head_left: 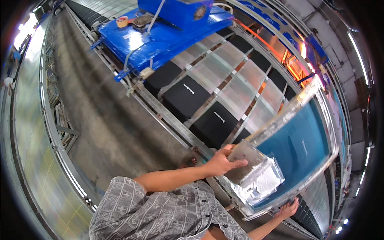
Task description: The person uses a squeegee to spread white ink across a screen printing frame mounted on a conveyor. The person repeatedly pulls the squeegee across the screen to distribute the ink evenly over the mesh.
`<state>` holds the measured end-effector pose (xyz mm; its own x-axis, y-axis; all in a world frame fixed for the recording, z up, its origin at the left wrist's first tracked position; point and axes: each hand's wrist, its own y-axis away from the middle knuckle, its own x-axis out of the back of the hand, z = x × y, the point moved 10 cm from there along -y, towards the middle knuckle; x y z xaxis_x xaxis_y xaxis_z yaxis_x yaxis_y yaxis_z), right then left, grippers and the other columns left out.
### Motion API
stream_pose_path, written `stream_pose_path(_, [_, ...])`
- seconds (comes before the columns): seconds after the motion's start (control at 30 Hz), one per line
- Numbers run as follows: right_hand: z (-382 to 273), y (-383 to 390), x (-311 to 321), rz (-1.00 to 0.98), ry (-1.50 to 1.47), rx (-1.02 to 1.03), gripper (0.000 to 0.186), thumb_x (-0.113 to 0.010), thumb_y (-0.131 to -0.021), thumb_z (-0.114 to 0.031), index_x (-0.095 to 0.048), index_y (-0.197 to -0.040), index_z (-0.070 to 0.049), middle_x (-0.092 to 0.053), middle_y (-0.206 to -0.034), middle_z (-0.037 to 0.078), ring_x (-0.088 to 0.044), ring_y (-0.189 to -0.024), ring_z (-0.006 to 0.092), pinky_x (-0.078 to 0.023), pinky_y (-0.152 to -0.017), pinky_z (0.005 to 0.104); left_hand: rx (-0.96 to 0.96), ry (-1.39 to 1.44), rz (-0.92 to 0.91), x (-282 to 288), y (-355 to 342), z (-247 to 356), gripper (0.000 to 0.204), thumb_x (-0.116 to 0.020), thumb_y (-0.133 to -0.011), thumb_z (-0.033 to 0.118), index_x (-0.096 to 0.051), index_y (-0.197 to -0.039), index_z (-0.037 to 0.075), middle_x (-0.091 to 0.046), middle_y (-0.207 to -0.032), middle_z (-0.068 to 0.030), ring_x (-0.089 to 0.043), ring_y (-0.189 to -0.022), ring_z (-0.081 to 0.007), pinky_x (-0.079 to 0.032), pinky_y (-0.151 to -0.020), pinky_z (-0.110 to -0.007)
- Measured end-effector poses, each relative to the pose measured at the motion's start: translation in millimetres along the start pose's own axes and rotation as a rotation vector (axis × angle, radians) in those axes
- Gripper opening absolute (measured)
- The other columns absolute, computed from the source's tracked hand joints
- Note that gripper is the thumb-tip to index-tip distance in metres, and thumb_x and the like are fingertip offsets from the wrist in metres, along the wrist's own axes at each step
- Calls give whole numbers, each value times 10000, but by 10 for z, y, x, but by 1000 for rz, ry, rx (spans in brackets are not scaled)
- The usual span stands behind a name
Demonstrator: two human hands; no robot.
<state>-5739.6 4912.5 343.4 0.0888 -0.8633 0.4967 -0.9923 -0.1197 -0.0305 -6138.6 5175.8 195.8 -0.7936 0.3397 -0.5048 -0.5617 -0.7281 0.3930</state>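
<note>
A screen-printing frame (327, 108) with blue mesh is tilted at the right, its rim smeared with pale residue. White ink (262, 186) lies thick at its near end, beside a grey flat plate (243, 158) that looks like a squeegee. My left hand (221, 162) is closed at the frame's near left corner, its thumb over the grey plate; the other fingers are partly hidden. Along the near right rim, my right hand (288, 209) holds the frame from its outer side, with the fingertips at the edge.
Black fabric panels (186, 96) with small white prints lie in rows on a long printing table (162, 116), left of the frame. A blue cart (164, 44) carrying a tape roll (122, 22) straddles it farther off. Orange-lit heaters (294, 66) glow beyond. Concrete floor (92, 96) runs alongside.
</note>
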Motion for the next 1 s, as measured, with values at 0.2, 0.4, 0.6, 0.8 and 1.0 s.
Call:
stream_pose_path(0.2, [-2144, 1203, -861, -636, -328, 3, 195, -588, -959, -258, -639, -1066, -103, -511, -666, -83, -303, -435, -1, -182, -359, 190, 4, 98, 458, 714, 2426, 1914, 362, -741, -881, 321, -666, -1056, 14, -683, -934, -8, -601, -825, -91, -506, -767, -270])
stream_pose_path(0.4, [-3926, 4431, -2704, -1282, -512, 173, 216, -618, -877, -176, -645, -1042, -39, -552, -741, 0, -415, -563, 90, -287, -478, 239, -475, -490, 1226, 2083, 4906, 3077, 491, -703, -870, 372, -601, -1108, -45, -630, -1012, -105, -586, -912, -186, -484, -825, -330])
stream_pose_path(0.6, [-5056, 7438, -3343, -1739, -461, 656, 260, -645, -782, -124, -657, -1000, 17, -592, -820, 98, -508, -719, 208, -382, -630, 320, -573, -866, 1641, 2968, 6150, 3252, 761, -738, -812, 446, -457, -1255, -106, -554, -1170, -227, -560, -1057, -294, -457, -934, -388])
stream_pose_path(0.8, [-5826, 9290, -2821, -1910, -588, 909, 308, -671, -688, -73, -669, -959, 74, -632, -898, 197, -600, -875, 327, -477, -783, 400, -550, -1188, 1884, 2955, 8288, 3173, 1050, -772, -754, 521, -313, -1402, -166, -478, -1329, -348, -533, -1203, -403, -430, -1044, -445])
stream_pose_path(1.0, [-5985, 9457, -1920, -2028, -482, 759, 245, -579, -785, -118, -646, -866, 103, -666, -897, 294, -667, -860, 437, -531, -771, 495, -422, -1325, 2049, 2416, 8848, 2926, 875, -699, -814, 182, -225, -1533, 34, -259, -1571, -187, -266, -1442, -309, -200, -1175, -432])
